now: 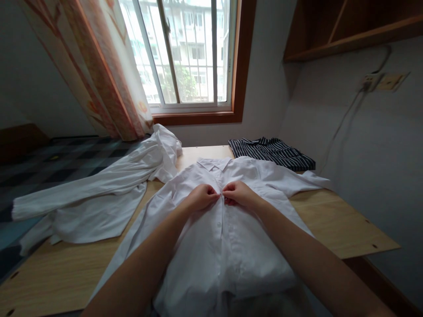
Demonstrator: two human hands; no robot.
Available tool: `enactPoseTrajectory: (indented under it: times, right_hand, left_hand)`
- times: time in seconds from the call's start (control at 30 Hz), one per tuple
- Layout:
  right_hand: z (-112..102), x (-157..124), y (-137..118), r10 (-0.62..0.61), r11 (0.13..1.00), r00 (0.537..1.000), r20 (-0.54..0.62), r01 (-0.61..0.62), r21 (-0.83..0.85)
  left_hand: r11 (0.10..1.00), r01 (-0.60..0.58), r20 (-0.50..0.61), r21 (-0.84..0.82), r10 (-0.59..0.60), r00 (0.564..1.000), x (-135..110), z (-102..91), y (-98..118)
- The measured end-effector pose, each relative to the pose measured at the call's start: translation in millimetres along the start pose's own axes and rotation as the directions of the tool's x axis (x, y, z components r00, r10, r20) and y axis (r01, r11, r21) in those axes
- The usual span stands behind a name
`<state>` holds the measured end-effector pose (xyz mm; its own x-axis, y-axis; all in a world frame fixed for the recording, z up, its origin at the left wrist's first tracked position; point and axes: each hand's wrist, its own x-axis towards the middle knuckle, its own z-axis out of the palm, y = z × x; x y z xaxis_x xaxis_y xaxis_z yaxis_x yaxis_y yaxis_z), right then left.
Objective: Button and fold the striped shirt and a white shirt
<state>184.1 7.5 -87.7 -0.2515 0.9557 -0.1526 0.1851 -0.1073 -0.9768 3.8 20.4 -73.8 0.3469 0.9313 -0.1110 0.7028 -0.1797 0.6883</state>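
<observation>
A white button-up shirt [257, 246] lies face up on a wooden board [337, 215], its collar pointing toward the window and its sleeves spread to both sides. At the front placket, below the collar, my left hand [204, 197] pinches one edge of the shirt. My right hand [238, 193] pinches the cloth just opposite, the fingertips of both hands almost touching. Whatever button lies between the fingers is too small to make out. Lower on the placket, a small button shows. The shirt's hem end runs toward me at the bottom of the view.
Another white shirt [99, 207] lies crumpled on the left, partly over a dark checked bed cover [86, 154]. Behind on the right sits a folded black striped shirt [271, 153]. A cord [343, 119] hangs from the wall socket, under a wooden shelf [357, 37].
</observation>
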Motion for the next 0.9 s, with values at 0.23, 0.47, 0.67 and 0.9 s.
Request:
enactPoseTrajectory:
  times: [0.23,0.47,0.67,0.9]
  right_hand:
    - [0.5,1.8,3.7,-0.013,1.0,1.0,0.006,0.013,0.015]
    - [1.6,0.6,2.9,-0.039,0.999,0.999,0.006,0.039,0.037]
    - [2.3,-0.3,1.5,0.021,0.994,0.999,0.038,-0.025,0.109]
    - [-5.7,-0.9,0.7,0.043,0.984,0.988,0.148,-0.068,0.165]
  left_hand:
    - [0.999,0.001,0.028,-0.035,0.0,1.0,0.0,-2.6,0.3]
    - [0.995,0.013,0.049,-0.103,-0.008,0.999,-2.0,-4.1,0.9]
    - [0.999,-0.045,0.024,0.012,0.044,0.999,1.3,-1.5,-3.4]
    - [0.998,-0.061,0.032,0.003,0.061,0.998,1.8,-0.4,-3.9]
